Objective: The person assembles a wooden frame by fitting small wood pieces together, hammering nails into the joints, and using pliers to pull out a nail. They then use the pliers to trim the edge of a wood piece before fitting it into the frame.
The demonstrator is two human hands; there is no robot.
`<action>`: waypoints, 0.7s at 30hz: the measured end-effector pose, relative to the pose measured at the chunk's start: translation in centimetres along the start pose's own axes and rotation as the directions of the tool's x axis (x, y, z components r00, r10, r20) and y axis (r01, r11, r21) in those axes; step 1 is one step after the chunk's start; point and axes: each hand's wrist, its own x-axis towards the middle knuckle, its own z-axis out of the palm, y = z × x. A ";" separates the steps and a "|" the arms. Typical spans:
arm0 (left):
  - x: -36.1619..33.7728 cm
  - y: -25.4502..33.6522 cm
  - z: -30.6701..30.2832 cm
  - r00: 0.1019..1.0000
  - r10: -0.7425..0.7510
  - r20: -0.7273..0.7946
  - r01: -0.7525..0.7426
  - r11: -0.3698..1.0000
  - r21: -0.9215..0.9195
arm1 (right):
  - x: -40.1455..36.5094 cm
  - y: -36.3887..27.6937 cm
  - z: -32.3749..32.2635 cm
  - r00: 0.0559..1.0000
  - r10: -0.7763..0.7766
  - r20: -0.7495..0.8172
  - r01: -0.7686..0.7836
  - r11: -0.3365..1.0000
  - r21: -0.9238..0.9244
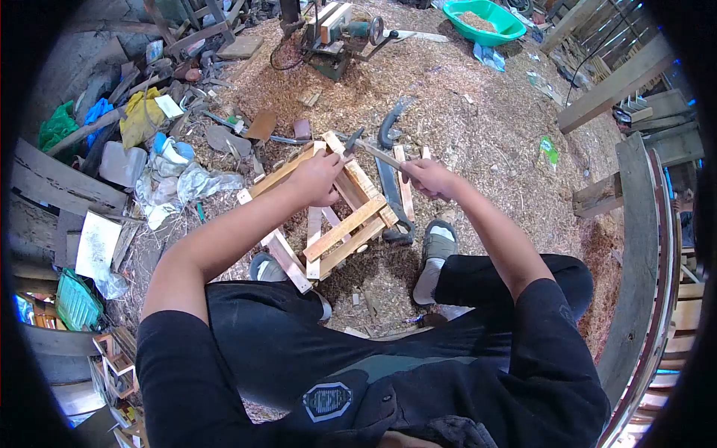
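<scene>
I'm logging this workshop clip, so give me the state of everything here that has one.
wooden frame, tilted on the ground.
hammer, lifted, head near the wooden frame's far corner.
left hand, closed on the wooden frame.
right hand, shut on the hammer handle.
green basin, partly filled with sawdust.

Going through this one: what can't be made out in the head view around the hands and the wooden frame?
- Head view: the left hand covers its spot on the wooden frame; grip or mere rest, and any nail beneath, are hidden.
- Head view: the head of the hammer is small and blurred; the right hand hides the handle's end.
- Head view: the machine is cut off by the top edge.
</scene>
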 end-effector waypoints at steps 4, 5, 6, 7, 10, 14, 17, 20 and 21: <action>-0.2 0.2 -0.1 1.000 0.008 -0.017 -0.009 1.000 -0.004 | 0.0 0.3 0.3 1.000 0.005 -0.025 -0.002 0.990 0.138; -0.3 0.2 0.0 1.000 0.006 -0.016 -0.006 1.000 -0.003 | 0.1 0.5 0.7 0.999 0.017 -0.051 -0.007 0.981 0.194; -0.4 0.2 0.0 1.000 0.011 -0.028 -0.012 1.000 -0.013 | -0.8 -0.6 0.9 0.999 0.037 -0.021 -0.036 0.997 0.072; -0.3 0.1 0.0 0.999 0.017 -0.042 -0.018 1.000 -0.023 | -0.4 -0.3 0.8 0.999 0.036 -0.022 -0.035 0.997 0.073; -0.4 0.1 0.1 0.999 0.016 -0.033 -0.017 1.000 -0.012 | -0.1 0.2 0.9 1.000 -0.016 -0.002 0.016 0.982 0.187; -0.3 -0.3 0.5 0.998 0.032 -0.053 -0.033 0.999 -0.014 | 1.9 0.1 3.0 0.972 -0.079 -0.221 0.135 0.959 0.250; -0.4 -0.2 0.2 0.999 0.020 -0.027 -0.020 1.000 -0.005 | 3.8 -0.7 4.8 0.959 -0.088 -0.269 0.170 0.939 0.300; -0.3 -0.2 0.1 1.000 0.012 0.001 -0.012 1.000 -0.025 | 5.9 -2.2 6.4 0.949 -0.077 -0.306 0.138 0.974 0.182; -0.4 -0.1 0.2 1.000 0.012 -0.015 -0.012 0.999 -0.035 | 6.6 -2.6 6.8 0.946 -0.086 -0.313 0.133 0.982 0.132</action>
